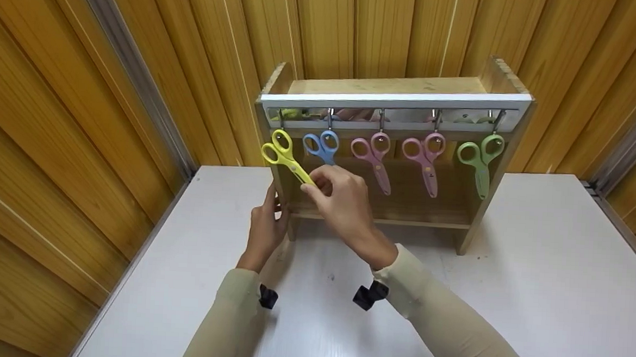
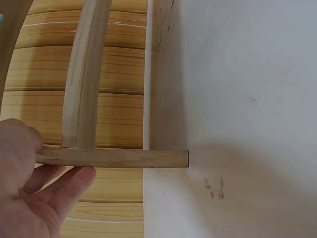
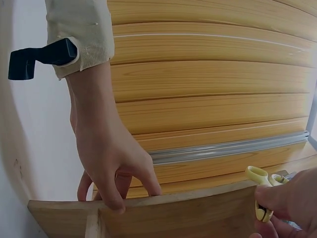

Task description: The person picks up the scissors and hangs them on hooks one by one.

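My right hand [image 1: 344,201] pinches yellow scissors [image 1: 292,165] by the blade end, between thumb and fingers. They tilt with the handles up and left, one finger loop right at the leftmost hook [image 1: 281,117]. In the right wrist view the yellow scissors [image 3: 259,176] show beside the right fingers. Low on the left side panel [image 2: 124,158] of a wooden rack [image 1: 393,86], my left hand [image 1: 265,227] grips the edge, thumb on one face and fingers on the other. Blue scissors [image 1: 327,156] hang just right of the yellow ones, their blades hidden behind the right hand.
Two pink scissors [image 1: 376,162] and green scissors [image 1: 481,166] hang farther right on hooks along a white-edged rail [image 1: 398,99]. The rack stands on a white table [image 1: 553,256]. Wood-patterned walls [image 1: 380,29] rise behind and at both sides.
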`<state>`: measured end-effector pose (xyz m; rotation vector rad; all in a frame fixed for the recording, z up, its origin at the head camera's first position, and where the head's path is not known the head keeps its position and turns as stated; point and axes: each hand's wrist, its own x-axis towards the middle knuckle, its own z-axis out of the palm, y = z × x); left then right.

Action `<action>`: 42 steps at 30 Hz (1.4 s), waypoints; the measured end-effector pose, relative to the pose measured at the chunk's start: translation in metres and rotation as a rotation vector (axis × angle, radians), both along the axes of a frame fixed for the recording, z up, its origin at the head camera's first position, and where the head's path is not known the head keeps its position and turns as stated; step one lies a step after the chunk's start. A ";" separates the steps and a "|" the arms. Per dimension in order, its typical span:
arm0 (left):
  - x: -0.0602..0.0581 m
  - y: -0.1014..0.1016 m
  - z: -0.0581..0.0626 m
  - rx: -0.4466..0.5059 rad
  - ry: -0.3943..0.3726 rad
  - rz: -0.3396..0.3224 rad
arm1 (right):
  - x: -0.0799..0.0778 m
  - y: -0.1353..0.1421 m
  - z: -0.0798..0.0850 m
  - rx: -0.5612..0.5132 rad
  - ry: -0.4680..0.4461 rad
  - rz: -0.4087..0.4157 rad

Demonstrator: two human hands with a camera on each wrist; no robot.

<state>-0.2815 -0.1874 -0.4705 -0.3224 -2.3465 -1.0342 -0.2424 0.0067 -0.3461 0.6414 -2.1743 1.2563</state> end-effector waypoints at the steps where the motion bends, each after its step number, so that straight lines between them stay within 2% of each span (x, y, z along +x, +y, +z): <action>1: 0.000 0.000 0.000 0.002 -0.004 0.000 | 0.000 -0.001 -0.001 -0.001 -0.002 -0.004; 5: 0.001 0.000 0.000 0.008 -0.013 0.003 | 0.000 -0.003 -0.005 0.003 -0.007 -0.022; 11: 0.000 -0.001 -0.001 0.010 0.012 -0.005 | 0.000 -0.006 -0.011 0.010 0.010 -0.058; 22: 0.000 -0.001 -0.001 0.009 0.030 -0.006 | -0.001 -0.017 -0.029 -0.005 0.055 -0.072; 35: -0.002 -0.002 -0.002 -0.012 0.058 0.003 | -0.015 -0.031 -0.048 -0.016 0.025 -0.099; 42: -0.002 -0.001 -0.001 0.014 0.032 -0.011 | -0.022 -0.034 -0.052 -0.034 0.001 -0.084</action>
